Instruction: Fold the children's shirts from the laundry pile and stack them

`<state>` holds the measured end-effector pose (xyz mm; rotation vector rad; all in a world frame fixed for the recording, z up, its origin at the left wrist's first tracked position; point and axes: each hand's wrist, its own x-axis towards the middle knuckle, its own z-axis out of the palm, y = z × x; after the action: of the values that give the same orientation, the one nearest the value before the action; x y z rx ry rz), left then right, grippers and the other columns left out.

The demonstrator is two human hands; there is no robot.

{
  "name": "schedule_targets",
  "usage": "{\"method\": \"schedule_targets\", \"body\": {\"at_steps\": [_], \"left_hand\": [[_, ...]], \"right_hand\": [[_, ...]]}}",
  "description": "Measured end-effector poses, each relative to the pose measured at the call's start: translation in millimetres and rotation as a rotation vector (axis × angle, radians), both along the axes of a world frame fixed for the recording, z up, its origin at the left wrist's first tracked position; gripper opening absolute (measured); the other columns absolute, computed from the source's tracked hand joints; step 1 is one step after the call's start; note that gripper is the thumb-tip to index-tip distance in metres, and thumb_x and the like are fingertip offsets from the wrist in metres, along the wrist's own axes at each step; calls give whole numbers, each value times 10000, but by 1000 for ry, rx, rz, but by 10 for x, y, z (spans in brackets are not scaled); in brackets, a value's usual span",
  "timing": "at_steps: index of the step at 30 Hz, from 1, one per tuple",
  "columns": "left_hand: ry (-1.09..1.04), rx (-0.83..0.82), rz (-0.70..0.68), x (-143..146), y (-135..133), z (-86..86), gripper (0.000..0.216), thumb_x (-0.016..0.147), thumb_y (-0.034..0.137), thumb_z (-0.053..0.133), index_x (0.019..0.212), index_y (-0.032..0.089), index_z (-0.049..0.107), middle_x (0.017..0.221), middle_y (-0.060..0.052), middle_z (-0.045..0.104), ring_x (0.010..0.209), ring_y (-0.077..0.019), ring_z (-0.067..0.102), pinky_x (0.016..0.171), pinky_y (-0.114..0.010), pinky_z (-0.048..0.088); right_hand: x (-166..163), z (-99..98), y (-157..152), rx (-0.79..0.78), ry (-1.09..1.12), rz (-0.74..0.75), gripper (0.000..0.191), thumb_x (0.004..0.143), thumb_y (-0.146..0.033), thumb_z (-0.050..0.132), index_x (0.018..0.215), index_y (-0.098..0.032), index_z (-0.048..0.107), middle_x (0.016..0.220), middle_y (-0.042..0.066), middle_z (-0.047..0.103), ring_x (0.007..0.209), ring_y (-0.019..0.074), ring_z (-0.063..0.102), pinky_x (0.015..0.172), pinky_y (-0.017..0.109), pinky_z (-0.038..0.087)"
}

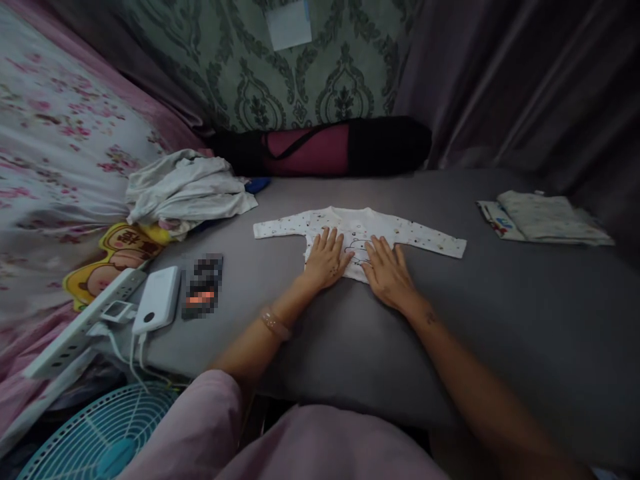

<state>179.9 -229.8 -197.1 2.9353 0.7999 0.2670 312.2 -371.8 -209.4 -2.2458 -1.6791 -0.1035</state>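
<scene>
A small white long-sleeved baby shirt [353, 223] lies spread out on the grey surface, its sleeves stretched to both sides. Small dark prints dot its sleeves, and a line-drawn animal marks its front. My left hand [327, 259] rests flat on the left half of the body, fingers extended. On the right half lies my right hand [390, 272], its fingers also outstretched and pressed to the cloth. Both palms hide part of the shirt's lower body. Neither hand grips the fabric.
Folded clothes [545, 217] lie at the right, a crumpled pile of pale clothes [187, 187] at the left. Nearby are a white power bank [157, 300], a power strip [85, 323] and a blurred-out dark object [203, 287]. A long black-and-maroon bag [320, 150] lies along the wall. A fan [110, 433] stands below left.
</scene>
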Motion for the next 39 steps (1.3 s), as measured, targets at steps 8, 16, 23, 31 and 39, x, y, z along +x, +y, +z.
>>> {"method": "schedule_targets", "body": {"at_steps": [8,16,23,31,39], "left_hand": [[160,-79,3,-29,18,-82,695,967,571,245,1506,134,283,1585,-149,208,1469,-317,147,1189,-493,137],[130,-53,71,-141,76,-98,695,974,559,226,1502,112,286,1577,-175,209,1465,-325,161,1178,-503,165],[128,-39,104,-163,97,-54,709,974,562,239,1516,106,246,1589,-178,158,1474,-310,107,1187,-476,141],[160,-82,96,-240,120,-104,692,985,532,226,1510,83,254,1584,-187,174,1470,-315,139,1174,-473,180],[31,-22,144,5,144,110,600,982,512,249,1313,104,537,1483,-196,409,1413,-335,300,1147,-581,155]], "right_hand": [[-6,-26,-33,-180,39,32,619,992,-432,216,1499,-86,299,1580,115,230,1466,233,165,1192,460,111],[104,-120,-61,-210,41,-143,671,977,-462,220,1501,-45,273,1583,131,211,1466,263,154,1187,473,141],[121,-63,-35,-197,42,-139,668,980,-464,202,1500,-52,278,1586,129,201,1471,262,131,1186,493,127],[83,-9,13,-280,40,-107,707,972,-503,223,1503,-38,265,1582,152,200,1467,273,147,1184,464,137],[329,324,423,-255,22,-121,541,988,-381,212,1261,-103,588,1361,159,553,1282,258,473,1124,435,243]]}}
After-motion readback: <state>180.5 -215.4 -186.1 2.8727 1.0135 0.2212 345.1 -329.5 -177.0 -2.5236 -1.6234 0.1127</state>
